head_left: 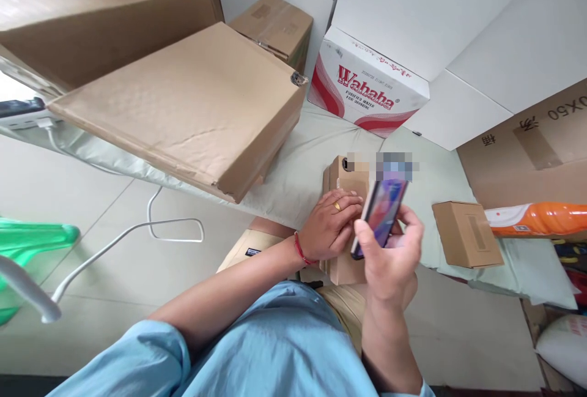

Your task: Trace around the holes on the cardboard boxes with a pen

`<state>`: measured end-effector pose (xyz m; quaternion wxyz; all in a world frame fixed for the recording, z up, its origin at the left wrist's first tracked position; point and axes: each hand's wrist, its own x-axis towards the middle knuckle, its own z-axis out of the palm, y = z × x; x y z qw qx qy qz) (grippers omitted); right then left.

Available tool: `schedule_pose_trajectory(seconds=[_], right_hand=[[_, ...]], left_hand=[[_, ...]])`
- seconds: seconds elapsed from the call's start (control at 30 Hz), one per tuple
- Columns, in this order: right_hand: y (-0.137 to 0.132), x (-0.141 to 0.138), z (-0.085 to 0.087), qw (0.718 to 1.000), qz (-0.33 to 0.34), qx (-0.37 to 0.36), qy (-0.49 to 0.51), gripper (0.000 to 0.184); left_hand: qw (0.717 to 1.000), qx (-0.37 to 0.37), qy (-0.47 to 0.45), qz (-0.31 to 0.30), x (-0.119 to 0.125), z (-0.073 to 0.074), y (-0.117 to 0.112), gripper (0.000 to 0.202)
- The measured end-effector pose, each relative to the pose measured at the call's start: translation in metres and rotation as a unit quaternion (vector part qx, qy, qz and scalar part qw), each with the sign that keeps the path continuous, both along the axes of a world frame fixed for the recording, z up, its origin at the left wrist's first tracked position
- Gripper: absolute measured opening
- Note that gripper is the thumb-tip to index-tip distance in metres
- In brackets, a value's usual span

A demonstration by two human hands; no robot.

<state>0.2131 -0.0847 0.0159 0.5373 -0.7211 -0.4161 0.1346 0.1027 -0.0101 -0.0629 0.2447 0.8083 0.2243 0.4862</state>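
My right hand (397, 253) is closed around a smartphone (384, 210), thumb along its near side and fingers behind it. The phone is held tilted, with its lit screen partly visible and its upper end blurred out. My left hand (331, 224), with a gold ring and a red cord at the wrist, rests on a small cardboard box (351, 270). Its fingers lie together over the box top, slightly bent. The box sits in front of my lap at the bed's edge, partly covered by both hands. A dark round mark shows near its far end.
Large cardboard boxes (183, 103) stand at the left on the pale sheet (316, 134). A Wahaha water carton (367, 88) leans at the back. On the right lie a small brown box (468, 235) and an orange bottle (545, 218). A white metal frame (123, 232) stands lower left.
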Motion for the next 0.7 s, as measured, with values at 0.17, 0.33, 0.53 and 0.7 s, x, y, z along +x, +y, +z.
schedule_pose_trajectory(seconds=[0.17,0.33,0.53,0.7], right_hand=[[-0.005,0.076,-0.012,0.981,-0.15,-0.063,-0.102,0.083],[-0.017,0.132,-0.042,0.924,-0.193,-0.276,-0.18,0.084],[-0.024,0.142,-0.068,0.882,-0.16,-0.406,-0.178,0.093],[-0.021,0.143,-0.083,0.902,-0.128,-0.362,-0.196,0.089]], left_hand=[[1.0,0.003,0.015,0.017,0.0,0.005,-0.002,0.039],[1.0,-0.002,0.006,0.016,0.001,0.006,-0.002,0.038],[1.0,-0.004,0.017,0.013,-0.002,0.009,-0.002,0.039],[0.999,-0.014,0.028,0.013,-0.003,0.011,-0.002,0.039]])
